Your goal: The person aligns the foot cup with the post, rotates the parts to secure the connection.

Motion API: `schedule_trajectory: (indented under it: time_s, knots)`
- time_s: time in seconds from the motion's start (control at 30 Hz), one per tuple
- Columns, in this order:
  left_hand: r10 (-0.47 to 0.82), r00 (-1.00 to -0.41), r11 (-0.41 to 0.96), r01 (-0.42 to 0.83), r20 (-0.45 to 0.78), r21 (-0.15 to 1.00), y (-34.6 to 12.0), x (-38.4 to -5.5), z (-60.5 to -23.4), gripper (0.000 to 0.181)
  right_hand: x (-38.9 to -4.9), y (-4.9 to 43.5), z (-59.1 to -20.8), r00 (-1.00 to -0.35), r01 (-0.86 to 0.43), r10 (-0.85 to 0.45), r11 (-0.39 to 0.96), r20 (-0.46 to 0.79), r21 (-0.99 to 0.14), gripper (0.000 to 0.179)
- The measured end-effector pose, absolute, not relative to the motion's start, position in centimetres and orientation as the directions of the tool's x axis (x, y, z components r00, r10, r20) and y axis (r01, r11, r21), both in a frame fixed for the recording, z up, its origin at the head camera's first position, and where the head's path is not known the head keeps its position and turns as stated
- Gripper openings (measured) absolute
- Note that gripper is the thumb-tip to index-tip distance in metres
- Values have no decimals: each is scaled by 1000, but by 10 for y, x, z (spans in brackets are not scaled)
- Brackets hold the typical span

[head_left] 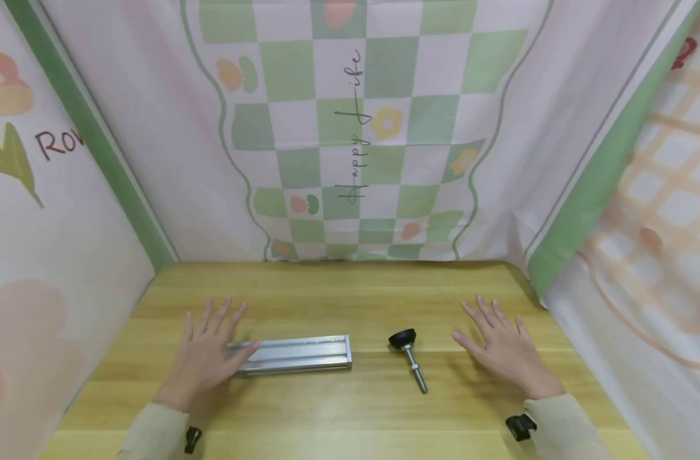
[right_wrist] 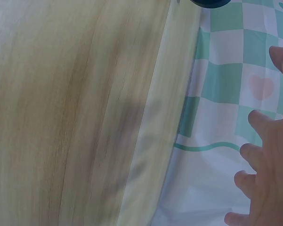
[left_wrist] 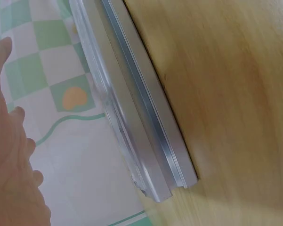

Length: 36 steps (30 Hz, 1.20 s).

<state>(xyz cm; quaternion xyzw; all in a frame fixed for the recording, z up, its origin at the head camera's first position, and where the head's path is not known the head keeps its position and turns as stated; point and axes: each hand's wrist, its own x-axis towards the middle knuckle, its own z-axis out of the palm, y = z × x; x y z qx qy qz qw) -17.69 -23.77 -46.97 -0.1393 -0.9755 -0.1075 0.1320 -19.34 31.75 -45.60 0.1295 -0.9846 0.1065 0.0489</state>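
A silver slotted aluminium profile (head_left: 303, 353) lies lengthwise on the wooden table, its left end partly covered by my left hand (head_left: 208, 358) in the head view. That hand is spread with straight fingers and holds nothing; in the left wrist view the profile (left_wrist: 136, 103) appears apart from the hand (left_wrist: 14, 155). To the right of the profile lies a levelling foot (head_left: 410, 358) with a round black base and a threaded steel stud carrying nuts. My right hand (head_left: 505, 351), also spread and holding nothing, is right of the foot. Only the foot's black base (right_wrist: 211, 2) shows in the right wrist view.
The wooden table (head_left: 326, 409) ends at a hanging curtain (head_left: 361, 128) with green checks at the back. More printed cloth hangs at the left (head_left: 33, 255) and right (head_left: 660, 255) sides. Black straps (head_left: 521, 427) sit at both sleeve cuffs.
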Motion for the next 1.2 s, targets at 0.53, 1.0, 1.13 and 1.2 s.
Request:
schedule_trajectory:
  time_s: [0.53,1.0,1.13,1.2]
  knots:
    - [258,-939,929,306,230,208,-230,-180,-474,82,-196,309,-458,-946,-318,-292,923,141,-218,75]
    - [309,-927,907,355,215,227,-221,-182,-478,80,-189,277,-450,-909,-415,-375,850,180,-326,65]
    - [323,-927,903,362,191,231,-218,-180,-479,79,-188,264,-446,-893,-450,-410,819,184,-356,62]
    - [338,-924,899,374,180,230,-217,-180,-479,80,-188,259,-445,-885,-466,-428,807,185,-362,61]
